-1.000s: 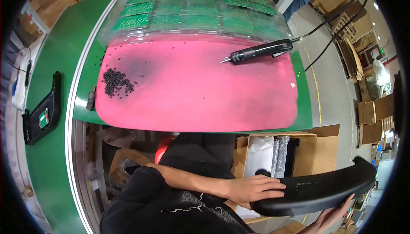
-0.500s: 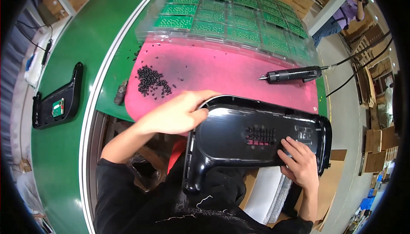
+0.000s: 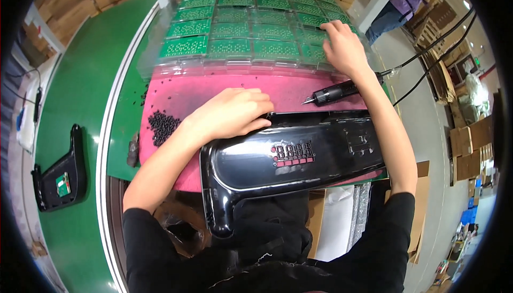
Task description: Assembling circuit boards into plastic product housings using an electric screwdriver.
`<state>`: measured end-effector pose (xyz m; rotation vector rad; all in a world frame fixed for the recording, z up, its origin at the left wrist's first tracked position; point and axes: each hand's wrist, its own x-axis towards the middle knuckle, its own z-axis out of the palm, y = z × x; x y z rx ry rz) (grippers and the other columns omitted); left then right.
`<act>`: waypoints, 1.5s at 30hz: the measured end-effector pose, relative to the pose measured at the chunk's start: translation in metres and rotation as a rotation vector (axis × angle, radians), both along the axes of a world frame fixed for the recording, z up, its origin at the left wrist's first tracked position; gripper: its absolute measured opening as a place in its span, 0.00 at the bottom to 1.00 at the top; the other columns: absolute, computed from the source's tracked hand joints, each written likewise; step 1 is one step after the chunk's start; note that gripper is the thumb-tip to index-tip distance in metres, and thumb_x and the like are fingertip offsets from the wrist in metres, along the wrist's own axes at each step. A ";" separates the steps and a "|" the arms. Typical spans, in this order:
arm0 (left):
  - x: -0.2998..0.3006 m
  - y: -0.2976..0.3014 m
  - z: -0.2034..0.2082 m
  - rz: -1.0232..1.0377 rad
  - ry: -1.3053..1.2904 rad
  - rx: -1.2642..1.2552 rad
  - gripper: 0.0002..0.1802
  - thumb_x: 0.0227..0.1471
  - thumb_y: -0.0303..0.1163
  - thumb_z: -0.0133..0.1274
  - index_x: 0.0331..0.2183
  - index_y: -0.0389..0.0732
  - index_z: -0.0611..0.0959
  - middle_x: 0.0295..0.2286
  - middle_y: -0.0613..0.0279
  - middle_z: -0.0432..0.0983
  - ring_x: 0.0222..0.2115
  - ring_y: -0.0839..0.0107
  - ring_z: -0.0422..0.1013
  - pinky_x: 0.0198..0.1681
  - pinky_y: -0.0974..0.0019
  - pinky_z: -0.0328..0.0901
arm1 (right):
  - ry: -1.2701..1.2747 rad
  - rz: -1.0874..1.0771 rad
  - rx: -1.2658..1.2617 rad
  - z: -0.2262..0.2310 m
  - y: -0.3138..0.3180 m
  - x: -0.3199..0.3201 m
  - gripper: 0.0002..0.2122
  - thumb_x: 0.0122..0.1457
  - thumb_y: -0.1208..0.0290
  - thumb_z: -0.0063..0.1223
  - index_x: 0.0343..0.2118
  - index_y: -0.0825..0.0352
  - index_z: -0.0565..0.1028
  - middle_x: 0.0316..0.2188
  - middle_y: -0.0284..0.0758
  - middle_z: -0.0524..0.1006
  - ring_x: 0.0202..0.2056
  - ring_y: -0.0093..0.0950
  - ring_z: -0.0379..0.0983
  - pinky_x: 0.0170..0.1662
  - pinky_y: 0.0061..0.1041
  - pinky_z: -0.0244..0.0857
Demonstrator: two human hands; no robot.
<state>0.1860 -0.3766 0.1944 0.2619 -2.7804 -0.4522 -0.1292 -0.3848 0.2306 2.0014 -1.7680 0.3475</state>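
Note:
A black plastic housing [image 3: 251,154] with a hollow inner side lies tilted over the front of the pink mat [image 3: 197,92]; small digit-shaped and square cutouts pierce its middle. My left hand [image 3: 235,114] is closed on its far rim, thumb on the inside. My right hand [image 3: 344,47] is stretched over the right part of a clear plastic tray [image 3: 230,68] bearing rows of green circuit boards [image 3: 275,51]. Its thumb and fingers are apart at the boards, with nothing visible between them. Beneath the right forearm lies a black electric screwdriver [image 3: 334,94], bit pointing left.
Small black screws [image 3: 163,126] form a pile on the mat's left. A second black housing [image 3: 64,178] with a green board [image 3: 63,185] rests on the green table at left. Cardboard boxes [image 3: 419,207] stand low at right. Further back is a person in purple [image 3: 403,1].
My right hand has left the housing and moved up to the circuit board tray. The housing has been lowered toward the mat and shifted left, my left hand still on its rim.

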 end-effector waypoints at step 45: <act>0.023 0.038 0.035 -0.481 -0.456 0.926 0.19 0.55 0.24 0.55 0.49 0.34 0.77 0.27 0.53 0.81 0.23 0.57 0.77 0.24 0.63 0.69 | -0.897 0.424 0.466 0.013 0.216 0.102 0.08 0.50 0.82 0.58 0.35 0.72 0.78 0.15 0.33 0.72 0.16 0.29 0.69 0.21 0.24 0.62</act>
